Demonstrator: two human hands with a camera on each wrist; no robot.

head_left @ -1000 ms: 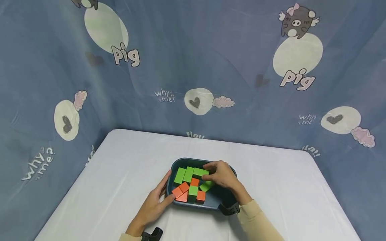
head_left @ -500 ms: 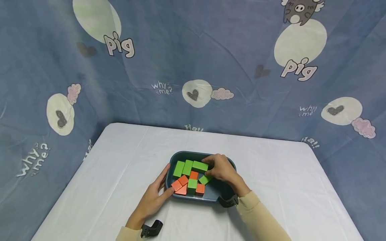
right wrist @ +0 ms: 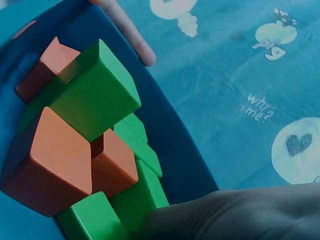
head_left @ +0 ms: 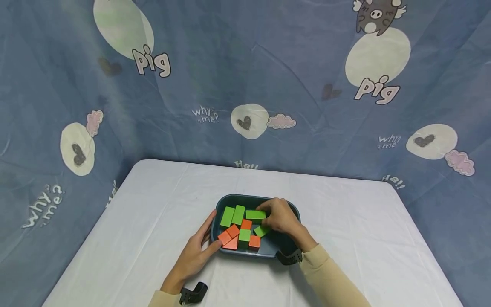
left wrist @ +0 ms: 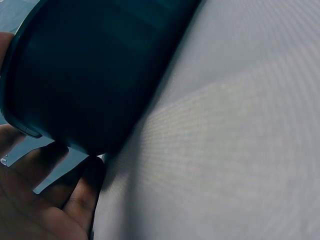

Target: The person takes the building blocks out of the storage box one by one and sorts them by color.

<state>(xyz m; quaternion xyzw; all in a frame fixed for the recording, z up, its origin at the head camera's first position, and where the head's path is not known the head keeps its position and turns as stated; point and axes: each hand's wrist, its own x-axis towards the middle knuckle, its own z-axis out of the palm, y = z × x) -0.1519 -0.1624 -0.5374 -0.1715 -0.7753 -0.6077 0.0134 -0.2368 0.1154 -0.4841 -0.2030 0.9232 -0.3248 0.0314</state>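
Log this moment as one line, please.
left grip: holds tray, left end | right grip: pinches green block | also in tray: orange blocks, other green blocks

From my end I see a dark teal tray (head_left: pixel 270 244) holding 5 green blocks (head_left: pixel 238 215) and several orange blocks (head_left: pixel 233 231), jumbled; the right hand (head_left: pixel 282 217) pinches 1 oblong green block (head_left: pixel 254 215) lying crosswise.

Tray (head_left: pixel 269 247) across views (left seemingly close)
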